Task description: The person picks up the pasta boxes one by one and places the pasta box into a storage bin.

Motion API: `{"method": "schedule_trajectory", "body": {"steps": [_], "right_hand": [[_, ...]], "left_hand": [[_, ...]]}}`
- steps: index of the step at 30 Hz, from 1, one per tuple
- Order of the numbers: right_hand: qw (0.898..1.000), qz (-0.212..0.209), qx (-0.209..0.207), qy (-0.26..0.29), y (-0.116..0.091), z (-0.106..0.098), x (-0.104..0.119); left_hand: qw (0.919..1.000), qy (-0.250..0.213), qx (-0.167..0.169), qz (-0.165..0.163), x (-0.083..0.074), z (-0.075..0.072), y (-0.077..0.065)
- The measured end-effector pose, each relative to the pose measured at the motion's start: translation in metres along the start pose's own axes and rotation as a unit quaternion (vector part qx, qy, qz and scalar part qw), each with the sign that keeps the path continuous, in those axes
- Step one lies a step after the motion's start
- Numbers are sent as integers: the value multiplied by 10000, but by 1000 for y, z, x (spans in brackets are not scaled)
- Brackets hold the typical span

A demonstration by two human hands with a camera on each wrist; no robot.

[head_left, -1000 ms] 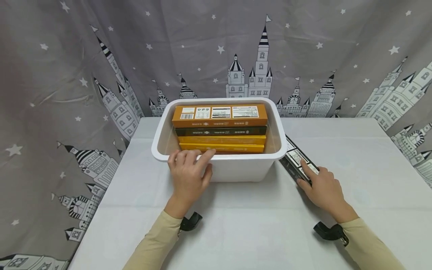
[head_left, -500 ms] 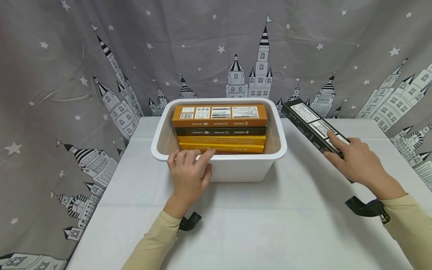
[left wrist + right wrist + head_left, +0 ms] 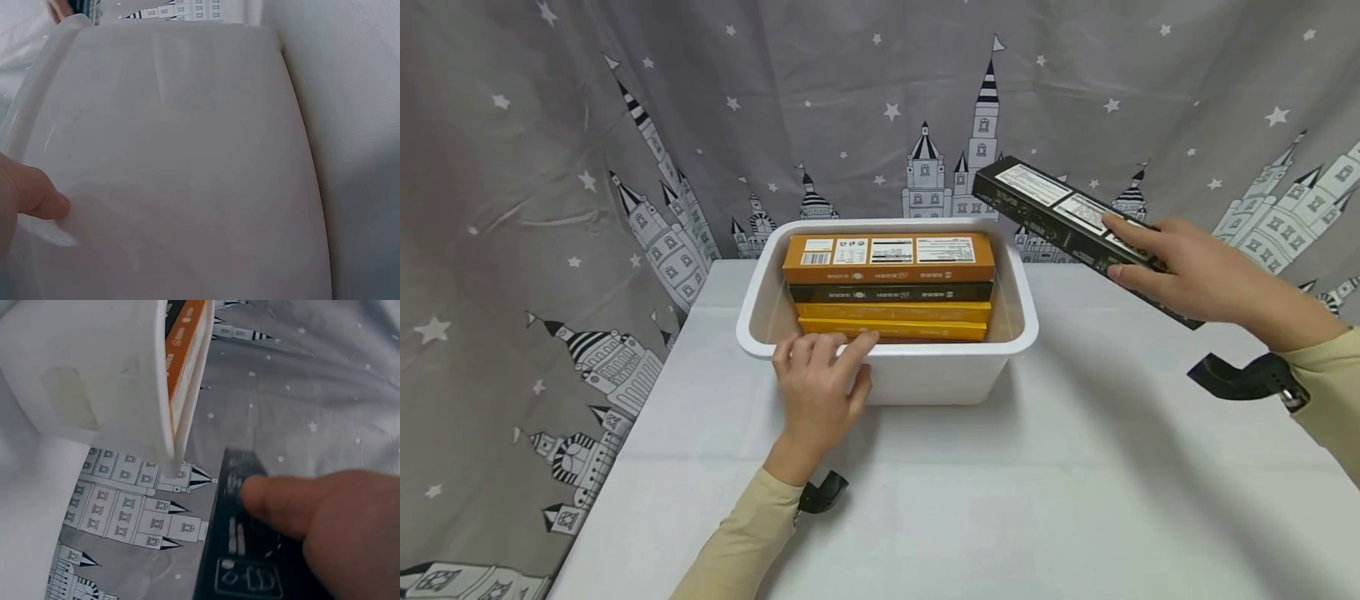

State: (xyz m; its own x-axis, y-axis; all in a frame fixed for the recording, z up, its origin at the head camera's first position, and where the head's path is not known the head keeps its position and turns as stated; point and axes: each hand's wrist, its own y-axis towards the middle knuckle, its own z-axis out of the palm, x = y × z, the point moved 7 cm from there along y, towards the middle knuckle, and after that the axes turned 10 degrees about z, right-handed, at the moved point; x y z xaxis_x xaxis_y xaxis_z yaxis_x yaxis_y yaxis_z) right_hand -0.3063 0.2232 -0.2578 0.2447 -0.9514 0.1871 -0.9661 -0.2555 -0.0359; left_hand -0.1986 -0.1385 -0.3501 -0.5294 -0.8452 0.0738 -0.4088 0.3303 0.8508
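A white plastic bin [image 3: 925,375] stands on the table with several long flat boxes inside. An orange box [image 3: 887,260] is at the back, then a dark box [image 3: 891,292], then yellow boxes [image 3: 891,331] nearest the front wall. My left hand [image 3: 818,392] grips the bin's front rim, fingers over the edge; in the left wrist view its thumb [image 3: 44,197] presses the outer wall. My right hand [image 3: 1195,271] holds a long black box [image 3: 1060,225] with white label panels in the air, tilted, above and right of the bin. Its thumb [image 3: 281,497] lies along the box in the right wrist view.
A white cloth [image 3: 970,500] covers the table. Behind it hangs a grey curtain [image 3: 850,100] printed with castles and stars. A black wrist camera mount [image 3: 823,493] sits under the left wrist, another mount [image 3: 1247,379] under the right.
The right hand has lifted the black box off the table beside the bin, raising it first to the right, then higher and back leftward. The left hand and bin have stayed put.
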Motion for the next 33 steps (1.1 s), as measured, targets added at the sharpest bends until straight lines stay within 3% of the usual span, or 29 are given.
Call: {"method": "schedule_trajectory", "body": {"steps": [6, 13, 22, 33], "right_hand": [[9984, -551, -116, 54, 9, -13, 27], [9945, -1016, 237, -99, 16, -16, 63], [9825, -1802, 461, -8, 17, -9, 109], [9710, -2258, 707, -342, 28, 9, 151]], "left_hand": [[10000, -15, 21, 22, -1, 0, 1], [10000, 12, -57, 23, -1, -1, 2], [10000, 41, -47, 2, -1, 0, 0], [10000, -22, -30, -40, -1, 0, 1]]}}
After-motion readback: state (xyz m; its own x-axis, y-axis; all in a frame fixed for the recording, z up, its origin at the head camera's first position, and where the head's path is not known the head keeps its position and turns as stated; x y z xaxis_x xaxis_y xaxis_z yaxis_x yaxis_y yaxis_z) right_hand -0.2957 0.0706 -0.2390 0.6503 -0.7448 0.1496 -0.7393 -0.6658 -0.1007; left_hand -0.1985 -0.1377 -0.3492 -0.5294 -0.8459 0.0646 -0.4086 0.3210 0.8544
